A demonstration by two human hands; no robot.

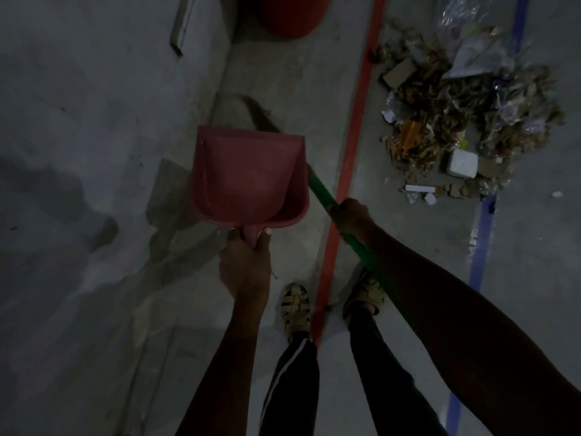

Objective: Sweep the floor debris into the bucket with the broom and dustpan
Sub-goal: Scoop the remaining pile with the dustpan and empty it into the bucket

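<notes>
My left hand (246,264) grips the handle of a red dustpan (248,176), held level above the floor with an empty scoop. My right hand (350,215) grips the green handle of a broom (320,191). Its shaft passes behind the dustpan, and the dark bristle end (251,110) lies on the floor near the wall. A red bucket (290,15) stands at the top edge, only its lower part in view. The debris pile (456,121) of dry leaves, cardboard, plastic wrap and white blocks lies at the right, apart from both tools.
A grey wall (94,152) fills the left side. A red floor line (355,146) runs between my feet (295,305) toward the bucket. A blue floor line (482,243) passes under the debris at the right. The scene is dim.
</notes>
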